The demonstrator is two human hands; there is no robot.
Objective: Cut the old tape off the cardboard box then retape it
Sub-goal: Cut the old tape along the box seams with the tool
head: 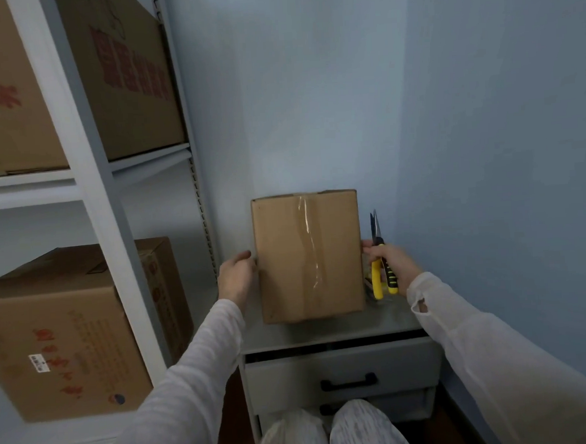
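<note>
A plain brown cardboard box (287, 256) stands on a small grey cabinet (387, 322), its broad face turned toward me. A strip of clear tape (309, 245) runs down the middle of that face, wrinkled and shiny. My left hand (235, 277) presses flat against the box's left side. My right hand (388, 259) touches the box's right side with its fingertips while gripping yellow-and-black-handled scissors (382, 268), blades shut and pointing up.
The cabinet has a slightly open drawer (342, 370) with a black handle. A white metal shelf rack (87, 186) at the left holds several large printed cartons (61, 332). Blue walls close in behind and on the right. My knees (332, 435) are below.
</note>
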